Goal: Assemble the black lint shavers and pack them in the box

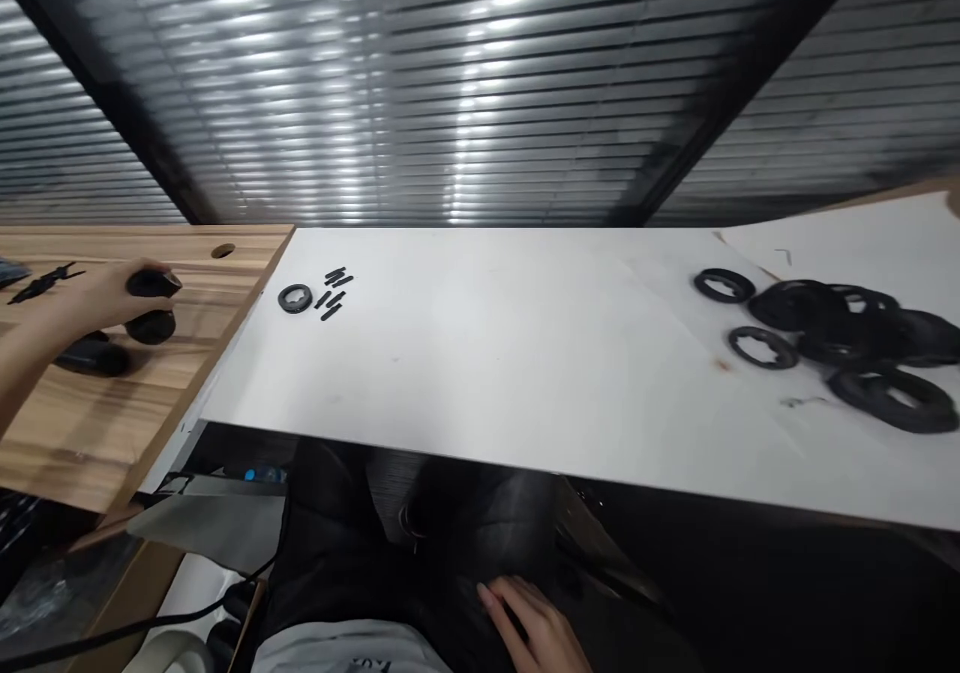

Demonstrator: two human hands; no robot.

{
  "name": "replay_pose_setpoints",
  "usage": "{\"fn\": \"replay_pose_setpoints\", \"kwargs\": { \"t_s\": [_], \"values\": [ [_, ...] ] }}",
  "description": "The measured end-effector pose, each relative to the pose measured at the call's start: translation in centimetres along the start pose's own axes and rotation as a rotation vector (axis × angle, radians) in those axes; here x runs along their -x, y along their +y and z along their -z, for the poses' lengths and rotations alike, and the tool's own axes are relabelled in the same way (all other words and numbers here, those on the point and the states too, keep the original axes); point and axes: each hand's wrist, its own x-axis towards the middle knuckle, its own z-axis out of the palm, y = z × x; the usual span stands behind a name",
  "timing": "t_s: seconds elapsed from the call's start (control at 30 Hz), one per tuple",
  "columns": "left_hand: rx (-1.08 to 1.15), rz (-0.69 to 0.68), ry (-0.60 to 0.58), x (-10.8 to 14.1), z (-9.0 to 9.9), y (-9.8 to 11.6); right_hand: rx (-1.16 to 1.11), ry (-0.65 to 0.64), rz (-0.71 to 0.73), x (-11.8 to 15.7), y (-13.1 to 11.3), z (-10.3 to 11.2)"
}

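Observation:
My left hand [112,293] reaches over the wooden table at the left, its fingers closed around a black rounded object [152,283] with a shiny tip. A second dark rounded piece [151,327] shows just below the fingers; whether the two are joined I cannot tell. Under the wrist lies a black cylindrical object [94,355]. Low in the view, my right hand [532,621] rests by my thigh, fingers loosely stretched and nothing seen in them. On the white table [480,353], a black ring [295,299] lies beside several short black strips [334,293].
At the right end of the white table, several black rings [892,396] lie in a loose pile, with a small hex key [784,255] behind. A ribbed metal shutter [450,93] stands along the back. A black cable [135,633] crosses the open box at lower left.

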Motion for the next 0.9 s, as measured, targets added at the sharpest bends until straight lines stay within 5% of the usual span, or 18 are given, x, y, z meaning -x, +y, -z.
{"fn": "replay_pose_setpoints", "kwargs": {
  "t_s": [0.17,0.27,0.37,0.6,0.9],
  "values": [
    [0.36,-0.16,-0.126,4.4,0.3,5.0,-0.079,-0.063,0.001,-2.0,-2.7,0.7],
    [0.582,-0.36,-0.348,7.0,-2.1,8.8,-0.053,-0.056,0.042,-2.9,-3.4,0.9],
    [0.496,-0.516,-0.495,8.5,-5.5,13.1,-0.011,-0.047,0.056,-2.9,-3.7,1.3],
    [0.127,-0.684,-0.502,8.8,-11.1,21.9,0.112,0.091,0.085,-3.0,-4.9,3.0],
    [0.147,-0.729,-0.373,6.7,-15.1,26.7,0.181,0.364,0.104,-4.9,-5.2,6.9]
  ]
}}
